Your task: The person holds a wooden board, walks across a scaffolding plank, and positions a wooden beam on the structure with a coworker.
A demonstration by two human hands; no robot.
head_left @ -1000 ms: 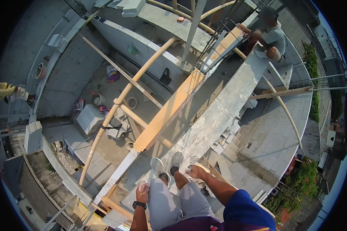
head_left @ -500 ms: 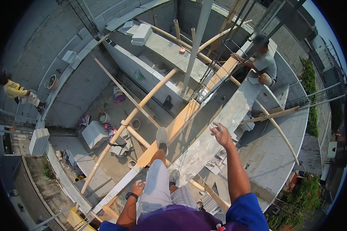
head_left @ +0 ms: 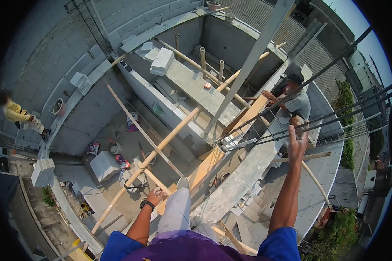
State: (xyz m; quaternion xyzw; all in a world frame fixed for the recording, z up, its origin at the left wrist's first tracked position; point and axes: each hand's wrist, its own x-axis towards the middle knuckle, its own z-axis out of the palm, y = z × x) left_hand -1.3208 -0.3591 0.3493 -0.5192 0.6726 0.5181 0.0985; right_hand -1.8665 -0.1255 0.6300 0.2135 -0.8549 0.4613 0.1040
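Observation:
My right hand is stretched forward at the right, fingers extended and apart, overlapping the long steel rebar rods of a tied column cage. My left hand, with a dark watch at the wrist, hangs beside my left knee, fingers loosely bent and apart. Close to it runs a bamboo pole. Under my leading shoe lies an orange-brown wooden plank along the top of a wall. My other foot is by a grey, dusty plank.
A co-worker crouches at the far right by the formwork board. Another person stands on the left wall near a bucket. White blocks sit on a board. A slanted pole rises ahead; a deep drop lies below.
I have moved forward along the plank. My right hand has reached farther out and right, to the rebar; my left hand has risen beside my knee.

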